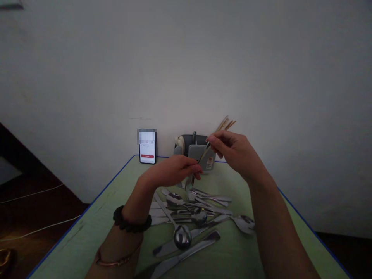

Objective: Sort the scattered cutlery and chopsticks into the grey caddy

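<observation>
A metal spoon (190, 183) hangs at a slant above the cutlery, its bowl pointing down. My right hand (232, 151) pinches the upper end of its handle between thumb and fingers. Lower on the handle, the fingers of my left hand (177, 169) close around it and hide part of it. Below both hands lies a loose pile of silver cutlery, with a round ladle-like spoon (182, 236), a table knife (186, 254) and a serving spoon with a notched tip (244, 224). Behind my hands stands a grey utensil holder (198, 150), partly covered by them.
Wooden chopsticks (226, 123) stick up at the holder's right side. A phone with a lit screen (147, 149) leans against the white wall (186, 69) at the back left. The green table (99, 217) has a blue edge.
</observation>
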{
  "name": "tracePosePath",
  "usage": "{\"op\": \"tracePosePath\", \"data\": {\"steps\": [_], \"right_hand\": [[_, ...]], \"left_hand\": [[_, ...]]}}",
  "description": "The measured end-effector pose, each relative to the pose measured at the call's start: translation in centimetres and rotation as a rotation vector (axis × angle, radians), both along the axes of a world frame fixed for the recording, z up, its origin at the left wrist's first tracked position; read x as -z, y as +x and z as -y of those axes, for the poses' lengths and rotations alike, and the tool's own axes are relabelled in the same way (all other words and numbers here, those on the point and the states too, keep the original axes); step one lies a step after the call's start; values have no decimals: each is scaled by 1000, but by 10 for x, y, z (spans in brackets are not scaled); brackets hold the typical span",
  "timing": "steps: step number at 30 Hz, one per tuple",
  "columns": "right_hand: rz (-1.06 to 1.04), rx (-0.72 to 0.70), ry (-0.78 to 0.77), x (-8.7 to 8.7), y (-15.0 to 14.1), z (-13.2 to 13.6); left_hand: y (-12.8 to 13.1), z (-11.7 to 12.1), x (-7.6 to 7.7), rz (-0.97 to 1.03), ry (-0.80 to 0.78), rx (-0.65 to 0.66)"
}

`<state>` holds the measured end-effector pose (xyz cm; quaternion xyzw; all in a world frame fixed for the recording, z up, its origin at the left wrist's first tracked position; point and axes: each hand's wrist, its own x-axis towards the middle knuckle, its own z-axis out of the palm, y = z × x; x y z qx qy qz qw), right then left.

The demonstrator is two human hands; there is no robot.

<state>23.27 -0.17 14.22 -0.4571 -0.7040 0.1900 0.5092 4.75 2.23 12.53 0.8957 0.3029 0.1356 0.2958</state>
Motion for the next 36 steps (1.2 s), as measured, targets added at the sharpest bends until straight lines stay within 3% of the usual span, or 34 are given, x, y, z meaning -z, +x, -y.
{"op": "tracePosePath", "data": {"steps": [6,12,16,21,26,33,36], "right_hand": [[183,78,6,-6,11,10],[310,44,2,-4,28,13],[311,6,11,-5,31,17],[296,33,51,-7,29,20],[240,79,114,-8,29,19],[205,140,166,-9,35,19],[156,160,174,-9,33,19]], "left_hand": [[-10,8,16,-153,39,-108],[-28,46,63,-440,-8,50],[-28,48,87,-578,-39,45],[-21,34,85,-569,33,0],[-21,49,75,-593,-30,49],[-13,57,93,-622,3,40],[-10,51,84,-568,46,0]]}}
